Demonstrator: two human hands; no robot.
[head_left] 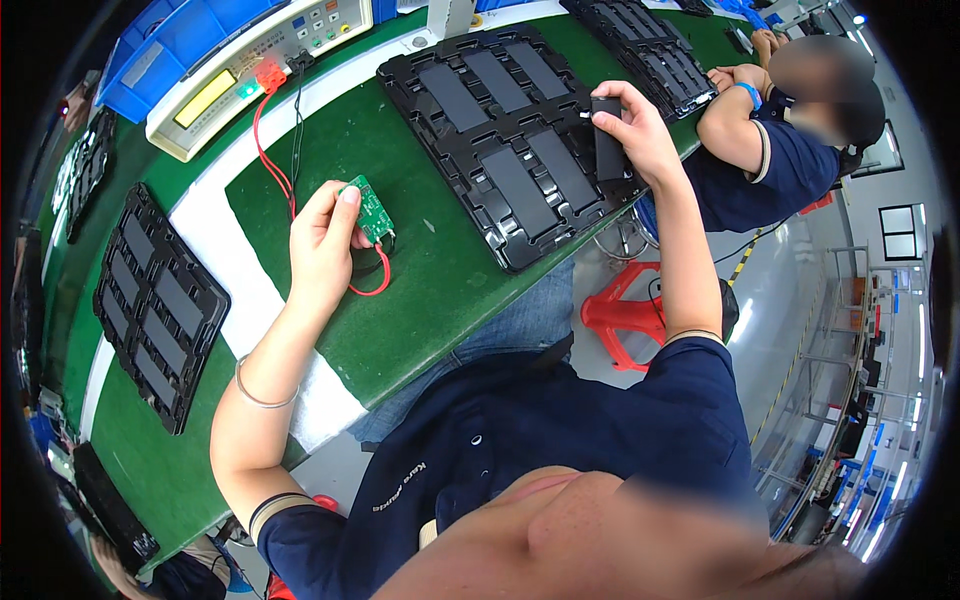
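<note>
Step in hand, by judgement: pairing of two parts, one in each hand, above the green tabletop (440, 270). Left hand (322, 250), centre left of the frame, grip closed on a small green rectangular circuit board (372, 208), thumb and fingertips pinching its lower edge; red and black wire leads (275, 160) running from the board area up to a red connector on a cream-coloured test instrument with a yellow display (250, 70) at upper left. Right hand (640, 130), upper centre right, grip clamped on a flat black rectangular pack (606, 138), held upright just above the right edge of a black moulded plastic tray (510, 140) with similar black packs in its pockets. A second black tray (155, 305) at the left edge, well apart from both hands. Another person's arm with a blue wristband (748, 95) at upper right, not involved. Next move, by judgement: bringing pack and board together at frame centre, contacts aligned, leads kept free of the joint. Exact contact positions too small to tell.
</note>
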